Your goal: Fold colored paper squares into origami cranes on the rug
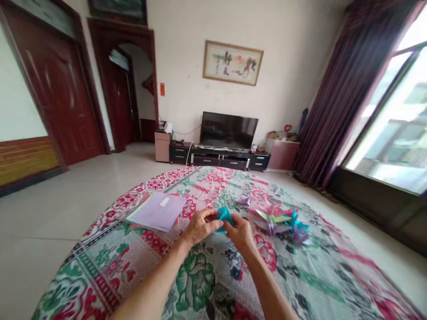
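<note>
A small piece of folded blue paper is held up between both hands, just above the patterned tablecloth. My left hand pinches its left side between thumb and fingers. From the right, my right hand grips the other side, thumb near the left thumb. The fingers cover part of the paper, so its full shape cannot be made out. To the left lies a stack of square paper sheets, a lilac one on top with a small white slip. Several folded paper figures in pink, green, purple and blue sit in a cluster on the right.
The round table wears a flowered tablecloth. One pale purple folded figure lies apart beyond my right hand. Across the room, a television stands on a low black cabinet. Dark curtains hang beside the window at right.
</note>
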A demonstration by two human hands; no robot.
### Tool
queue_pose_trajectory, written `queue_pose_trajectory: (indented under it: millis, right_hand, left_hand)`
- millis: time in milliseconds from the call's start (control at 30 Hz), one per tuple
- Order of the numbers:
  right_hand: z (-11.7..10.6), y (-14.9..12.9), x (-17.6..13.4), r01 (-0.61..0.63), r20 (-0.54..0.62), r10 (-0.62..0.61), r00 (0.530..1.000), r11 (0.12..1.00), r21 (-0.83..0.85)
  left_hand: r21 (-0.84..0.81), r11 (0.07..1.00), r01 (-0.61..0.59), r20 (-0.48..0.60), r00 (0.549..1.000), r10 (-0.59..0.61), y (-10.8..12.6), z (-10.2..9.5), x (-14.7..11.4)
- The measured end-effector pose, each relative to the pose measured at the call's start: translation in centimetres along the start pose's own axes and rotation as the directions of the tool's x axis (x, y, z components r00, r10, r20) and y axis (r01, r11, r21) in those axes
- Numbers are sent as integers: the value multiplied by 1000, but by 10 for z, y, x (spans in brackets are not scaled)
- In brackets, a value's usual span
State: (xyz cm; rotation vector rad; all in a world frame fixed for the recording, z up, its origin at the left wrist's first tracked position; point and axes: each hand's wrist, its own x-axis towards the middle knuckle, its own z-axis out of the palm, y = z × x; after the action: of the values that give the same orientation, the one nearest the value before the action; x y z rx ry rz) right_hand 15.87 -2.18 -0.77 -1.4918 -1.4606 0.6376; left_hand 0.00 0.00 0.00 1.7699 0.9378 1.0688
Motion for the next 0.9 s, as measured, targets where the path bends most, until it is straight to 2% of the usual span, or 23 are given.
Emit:
queue_pose_trajectory:
  millis: [267, 367, 467, 567, 733, 833, 900]
  right_hand:
    - [1, -1, -1, -73, -35, 77, 996, 992, 99]
    - [5, 0, 0, -73, -7, 75, 997, 990, 119]
    - [5, -1, -1, -58, 43, 52, 998, 987, 149]
    - [2, -5, -3, -2, 49, -2, 999, 998, 66]
    - [-4, -12, -5, 148, -53, -162, 985, 967, -206]
    - [-4, -11, -5, 232, -62, -248, 967, 953, -195]
    - [-3, -8, -5, 241, -42, -249, 968, 960, -142]
  left_hand:
    - [77, 990, -115, -117, 985, 123, 2, 9, 4]
    - [102, 989, -104, -172, 978, 121, 0, 10, 5]
    - [28, 998, -62, -195, 979, 67, -2, 9, 7]
    - [-69, 997, -38, -184, 983, 25, -4, 7, 8]
    - [-174, 985, 0, -157, 987, -28, -2, 7, 8]
    - [-187, 982, 28, -116, 992, -51, 2, 6, 7]
    - [-168, 985, 42, -117, 991, -62, 4, 6, 6]
